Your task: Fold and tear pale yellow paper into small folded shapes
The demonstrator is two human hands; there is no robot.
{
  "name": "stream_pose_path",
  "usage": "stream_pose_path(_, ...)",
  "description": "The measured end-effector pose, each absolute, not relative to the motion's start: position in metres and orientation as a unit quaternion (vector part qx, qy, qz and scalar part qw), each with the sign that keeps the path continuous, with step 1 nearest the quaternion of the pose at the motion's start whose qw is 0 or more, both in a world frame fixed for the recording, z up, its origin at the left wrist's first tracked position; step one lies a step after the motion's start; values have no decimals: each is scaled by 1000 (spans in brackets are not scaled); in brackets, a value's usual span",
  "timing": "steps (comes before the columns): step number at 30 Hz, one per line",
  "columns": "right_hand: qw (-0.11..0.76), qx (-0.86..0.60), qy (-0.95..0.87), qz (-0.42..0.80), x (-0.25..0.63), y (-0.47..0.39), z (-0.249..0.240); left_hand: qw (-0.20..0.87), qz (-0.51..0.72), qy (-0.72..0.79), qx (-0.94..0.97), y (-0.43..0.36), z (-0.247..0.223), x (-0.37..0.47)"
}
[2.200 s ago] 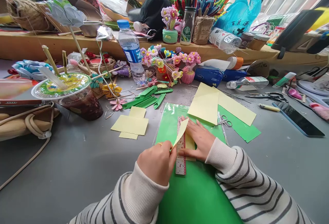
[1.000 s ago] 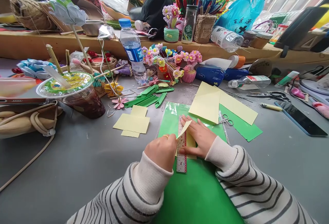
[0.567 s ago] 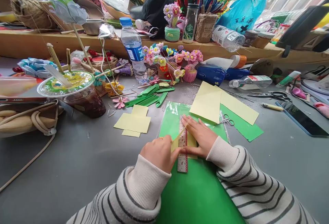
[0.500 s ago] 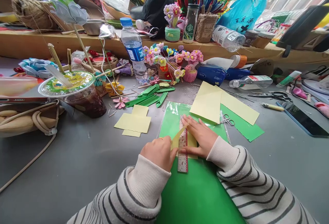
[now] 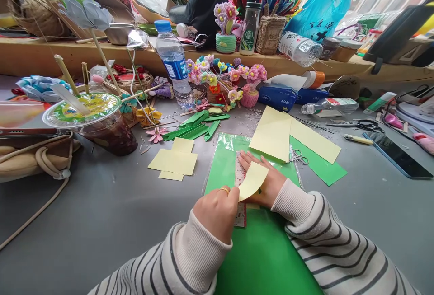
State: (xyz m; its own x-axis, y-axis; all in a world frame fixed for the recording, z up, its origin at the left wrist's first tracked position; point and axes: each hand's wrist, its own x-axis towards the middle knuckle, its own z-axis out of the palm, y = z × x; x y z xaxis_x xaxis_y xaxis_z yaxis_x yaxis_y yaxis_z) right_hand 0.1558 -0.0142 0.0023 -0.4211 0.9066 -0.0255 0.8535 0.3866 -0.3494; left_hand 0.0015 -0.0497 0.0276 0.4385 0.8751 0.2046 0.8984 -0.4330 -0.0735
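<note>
My left hand (image 5: 219, 209) pinches a curved strip of pale yellow paper (image 5: 252, 181), lifted in front of my right hand. Flat on a ruler (image 5: 240, 216) with a red patterned edge lies my right hand (image 5: 267, 180), its fingers stretched out and partly covered by the strip. Beneath the ruler, a bit of yellow paper (image 5: 252, 206) shows; most of it is hidden. All this rests on green sheets (image 5: 267, 250) with a clear plastic sleeve. Small scissors (image 5: 300, 157) lie just right of my right hand, by a larger yellow sheet (image 5: 271, 134).
Yellow paper pieces (image 5: 174, 161) lie to the left, with folded green strips (image 5: 193, 125) behind. A lidded drink cup (image 5: 111, 134) and a water bottle (image 5: 174, 69) stand at left. A phone (image 5: 398, 155), a cutter knife (image 5: 358, 139) and black scissors (image 5: 369, 125) lie at right.
The yellow strip has come away from along the ruler's edge and is now raised in my left hand, over my right. My right hand stays on the ruler.
</note>
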Motion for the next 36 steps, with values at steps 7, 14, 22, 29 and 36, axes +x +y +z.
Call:
stream_pose_path(7, 85, -524, -834, 148, 157, -16, 3, 0, 9, -562, -827, -48, 33, -6)
stream_pose_path(14, 65, -531, -834, 135, 156, -17, 6, -16, 11, -549, -836, -50, 30, -4)
stream_pose_path(22, -29, -539, -826, 165, 153, -6, 11, -51, -77, -525, -846, -54, 35, -8)
stream_pose_path(29, 3, -532, -823, 201, 153, -10, 18, -576, -157, -483, -640, -35, 52, -31)
stream_pose_path(36, 145, -518, -820, 197, 159, -14, 6, -742, -89, -408, -524, -18, 41, -37)
